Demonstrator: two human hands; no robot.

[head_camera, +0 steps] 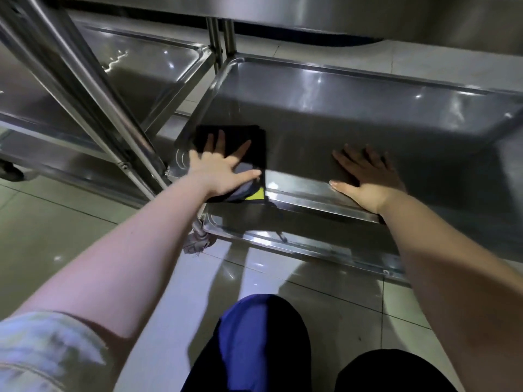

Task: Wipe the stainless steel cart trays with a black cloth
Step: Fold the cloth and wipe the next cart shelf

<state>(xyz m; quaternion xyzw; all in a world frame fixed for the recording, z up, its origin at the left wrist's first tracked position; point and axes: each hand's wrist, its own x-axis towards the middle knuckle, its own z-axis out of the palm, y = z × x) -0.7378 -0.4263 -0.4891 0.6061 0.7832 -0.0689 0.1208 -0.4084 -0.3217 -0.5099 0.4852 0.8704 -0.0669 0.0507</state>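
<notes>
Black cloth, pressed flat under spread left hand for wiping tray; right hand, fingers splayed, bracing on rim.

— What's worn on the arms?
— A pale, washed-out sleeve, bunched in folds at seven o'clock. The left forearm and right forearm are bare.
— And the legs?
— Dark trousers at six o'clock; one knee shows a blue sheen.
</notes>
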